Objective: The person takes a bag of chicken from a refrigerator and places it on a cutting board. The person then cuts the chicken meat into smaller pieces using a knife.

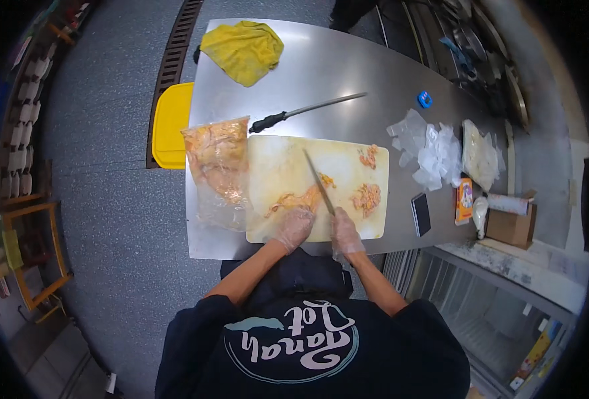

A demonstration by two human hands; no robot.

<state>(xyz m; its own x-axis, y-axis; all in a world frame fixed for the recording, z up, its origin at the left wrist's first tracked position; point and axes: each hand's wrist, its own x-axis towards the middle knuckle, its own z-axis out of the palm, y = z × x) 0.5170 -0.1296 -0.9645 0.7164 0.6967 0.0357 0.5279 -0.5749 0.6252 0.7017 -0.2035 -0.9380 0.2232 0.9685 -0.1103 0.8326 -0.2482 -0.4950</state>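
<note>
My right hand (345,232), in a clear plastic glove, grips a long knife (318,178) whose blade points away from me over the white cutting board (274,154). Also gloved, my left hand (296,225) holds a strip of raw meat (294,200), apparently chicken, against the board left of the blade; its fingertips are partly hidden. Small yellowish bits (328,180) lie just right of the blade. Farther right on the board are a pile of cut meat (366,198) and a smaller pile (369,156) beyond it.
A plastic bag of raw meat (219,154) overlaps the board's left side. Beyond the board lie a sharpening steel (309,107) and a yellow cloth (247,52). To the right are crumpled clear plastic (436,152), a phone (420,214) and a blue timer-like device (425,99).
</note>
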